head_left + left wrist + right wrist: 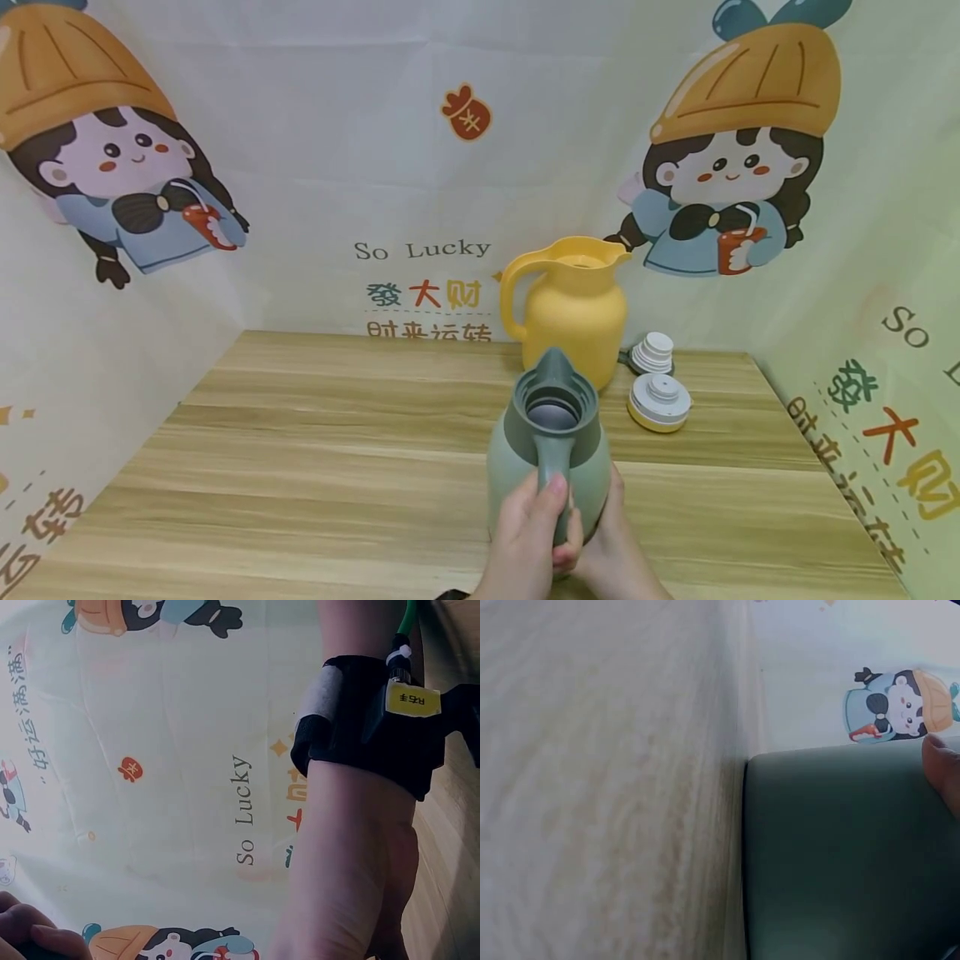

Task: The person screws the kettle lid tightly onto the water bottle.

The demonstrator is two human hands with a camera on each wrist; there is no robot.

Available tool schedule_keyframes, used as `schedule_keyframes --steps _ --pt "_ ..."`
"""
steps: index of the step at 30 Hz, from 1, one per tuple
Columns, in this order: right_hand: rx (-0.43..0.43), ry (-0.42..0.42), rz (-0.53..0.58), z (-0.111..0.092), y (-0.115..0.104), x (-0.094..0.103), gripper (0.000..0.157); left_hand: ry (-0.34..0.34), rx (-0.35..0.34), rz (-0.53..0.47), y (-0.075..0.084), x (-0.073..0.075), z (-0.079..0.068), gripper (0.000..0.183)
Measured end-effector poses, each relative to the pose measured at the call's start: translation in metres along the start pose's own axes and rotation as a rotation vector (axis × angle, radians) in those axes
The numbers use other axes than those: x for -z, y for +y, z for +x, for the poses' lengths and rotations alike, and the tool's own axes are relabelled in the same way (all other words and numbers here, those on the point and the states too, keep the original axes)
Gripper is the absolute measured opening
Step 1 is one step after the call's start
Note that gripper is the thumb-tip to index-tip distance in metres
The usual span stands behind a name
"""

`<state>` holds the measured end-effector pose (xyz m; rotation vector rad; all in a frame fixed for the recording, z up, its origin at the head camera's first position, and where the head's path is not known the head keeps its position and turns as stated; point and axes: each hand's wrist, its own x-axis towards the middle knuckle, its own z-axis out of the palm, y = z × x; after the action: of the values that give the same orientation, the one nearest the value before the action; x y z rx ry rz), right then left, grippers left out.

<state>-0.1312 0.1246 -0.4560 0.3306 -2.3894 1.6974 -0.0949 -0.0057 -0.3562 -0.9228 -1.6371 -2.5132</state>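
A sage-green thermos jug (551, 467) with a darker collar stands without a lid at the front of the table, its spout pointing away and its handle towards me. My left hand (528, 525) grips the handle, thumb on top of it. My right hand (611, 525) holds the jug's right side low down, most of its fingers hidden behind the body. In the right wrist view the jug's smooth wall (840, 847) meets the tabletop, and a fingertip (941, 772) lies against it. Fingers of the left hand (37, 930) show at the left wrist view's bottom corner.
A yellow thermos jug (576, 317), also lidless, stands behind the green one. Right of it lie a white stopper with a dark green rim (652, 353) and a white one with a yellow rim (660, 402). A printed cloth (427, 192) backs the wooden table (300, 467).
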Motion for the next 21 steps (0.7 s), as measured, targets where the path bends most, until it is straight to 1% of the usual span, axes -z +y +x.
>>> schedule_keyframes --steps 4,8,15,18,21 --pt "-0.007 0.002 0.016 -0.0014 0.0006 0.0002 0.127 0.009 0.0 -0.021 -0.0017 -0.0007 -0.002 0.031" --pt "-0.012 0.013 0.022 -0.0025 0.0011 0.0001 0.129 -0.007 -0.03 -0.038 -0.0032 -0.0006 -0.0028 0.029" --pt "0.004 -0.009 0.036 -0.0007 -0.0006 -0.0002 0.128 -0.011 -0.074 0.005 -0.0046 0.0018 -0.0028 0.025" --pt "-0.015 -0.016 0.035 -0.0009 -0.0027 0.0002 0.128 -0.014 -0.086 0.023 -0.0059 0.0022 -0.0025 0.025" --pt "-0.035 -0.025 0.058 -0.0018 -0.0043 0.0009 0.129 -0.007 -0.089 0.031 -0.0074 0.0018 -0.0026 0.024"
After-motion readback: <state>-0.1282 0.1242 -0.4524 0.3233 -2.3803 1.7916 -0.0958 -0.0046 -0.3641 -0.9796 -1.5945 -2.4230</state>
